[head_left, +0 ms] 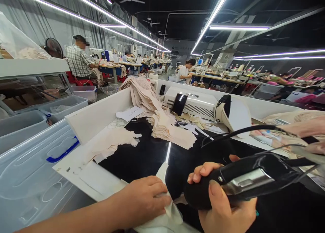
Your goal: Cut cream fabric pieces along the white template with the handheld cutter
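My left hand (144,201) is at the near edge of the black work surface, its fingers curled together over a pale cloth piece (171,211). One narrow end of the cloth sticks up past my knuckles. In my right hand (225,206) is a black corded handheld tool (243,179) with a shiny metal plate on its side. My fingers wrap its rounded end, just right of the cloth. The underside of the tool is hidden. Ahead lie a stack of cream fabric pieces (172,130) and, to the left, another fabric pile (114,143).
At the back of the white-walled table stand a white vented machine (191,101), a phone (179,103) and a white cap visor (237,116). Cables (233,130) run to the right. A clear plastic bin (33,165) is at left. People work at sewing tables beyond.
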A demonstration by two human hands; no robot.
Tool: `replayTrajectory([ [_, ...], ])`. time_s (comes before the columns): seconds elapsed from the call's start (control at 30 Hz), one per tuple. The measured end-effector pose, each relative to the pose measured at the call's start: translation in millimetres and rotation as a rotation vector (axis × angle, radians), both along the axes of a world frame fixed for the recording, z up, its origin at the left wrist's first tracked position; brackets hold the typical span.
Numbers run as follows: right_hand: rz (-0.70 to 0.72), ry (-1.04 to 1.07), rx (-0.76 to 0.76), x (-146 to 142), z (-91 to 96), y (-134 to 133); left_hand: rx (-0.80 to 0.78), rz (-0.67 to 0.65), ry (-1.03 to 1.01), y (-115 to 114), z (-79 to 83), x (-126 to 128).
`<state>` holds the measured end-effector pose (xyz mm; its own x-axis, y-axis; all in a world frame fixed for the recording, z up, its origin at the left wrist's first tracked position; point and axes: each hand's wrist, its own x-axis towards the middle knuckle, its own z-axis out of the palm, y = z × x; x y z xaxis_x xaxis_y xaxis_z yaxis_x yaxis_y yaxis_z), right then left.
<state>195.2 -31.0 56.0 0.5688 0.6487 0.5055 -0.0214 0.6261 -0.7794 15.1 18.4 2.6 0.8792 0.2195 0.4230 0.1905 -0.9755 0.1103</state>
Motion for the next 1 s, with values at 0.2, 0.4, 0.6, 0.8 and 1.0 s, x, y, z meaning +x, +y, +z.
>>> replayTrajectory([
  [0.2, 0.025, -0.028, 0.001, 0, -6.0, 0, -0.038, 0.031, 0.000, 1, -4.1, -9],
  [0.4, 0.014, 0.011, -0.004, -3, -3.9, 4, -0.032, 0.039, 0.017, 1, -7.7, -9],
  [0.6, 0.005, 0.017, 0.010, -7, -1.7, 12, -0.034, 0.070, 0.034, 0, -6.9, -11],
  [0.8, -0.002, 0.026, -0.040, -9, 0.3, 14, -0.066, 0.090, 0.015, 1, -8.4, -10],
  [1.0, -0.017, 0.050, -0.015, -11, 1.3, 19, -0.071, 0.080, -0.004, 1, -8.9, -8],
])
